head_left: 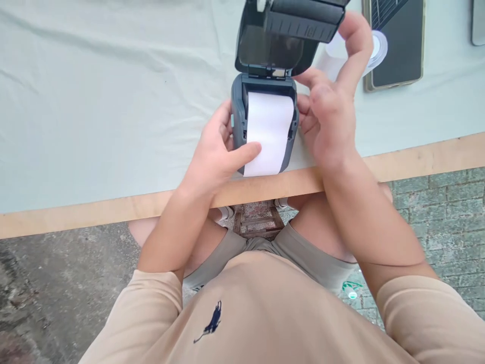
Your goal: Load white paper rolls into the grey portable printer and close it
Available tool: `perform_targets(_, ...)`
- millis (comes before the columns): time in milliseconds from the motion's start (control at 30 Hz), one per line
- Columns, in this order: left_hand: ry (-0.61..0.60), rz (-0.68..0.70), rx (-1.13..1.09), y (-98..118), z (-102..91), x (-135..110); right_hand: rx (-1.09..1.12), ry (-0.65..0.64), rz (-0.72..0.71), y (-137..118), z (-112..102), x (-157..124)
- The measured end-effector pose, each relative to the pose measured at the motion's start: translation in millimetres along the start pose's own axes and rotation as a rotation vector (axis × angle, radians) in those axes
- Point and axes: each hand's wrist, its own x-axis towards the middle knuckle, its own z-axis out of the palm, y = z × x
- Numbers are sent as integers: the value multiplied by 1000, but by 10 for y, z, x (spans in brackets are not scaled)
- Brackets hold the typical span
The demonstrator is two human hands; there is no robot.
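A dark portable label printer (237, 108) sits near the table's front edge with its lid (278, 45) raised on the hinge. White paper (270, 121) comes out of its bay and hangs down over the front. My left hand (212, 146) grips the printer's left side, its thumb pressing on the paper. At the right side is my right hand (333, 111): one finger is bent up against the lid's right edge, and others touch the body and hinge area. The paper roll inside the bay is mostly hidden.
Partly behind my right hand lies a white roll (377, 50), next to a dark phone-like slab (397, 60) in a clear case. A grey object (478, 23) shows at the far right edge. Pale cloth covers the table (113, 101), with a wooden front edge (428, 154).
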Motion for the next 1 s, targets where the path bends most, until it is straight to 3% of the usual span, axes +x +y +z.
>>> perform_targets(100,1,-51,9,-41,-6,22,274,53,123,-97,-5,86)
perform_targets(233,-31,-41,19,-80,-51,55,518,-22,23,-132,-25,96)
perform_targets(400,-63,-32,-59,-89,-49,35,431,-126,-48,-38,-49,56)
perform_targets(633,31,62,-333,-84,118,-80,349,-226,5,-66,-58,82)
perform_targets(800,47,11,-377,19,171,-134,305,-224,10,-128,-72,94)
perform_targets(1000,87,-4,-361,-21,153,-122,234,-265,-8,-132,-133,28)
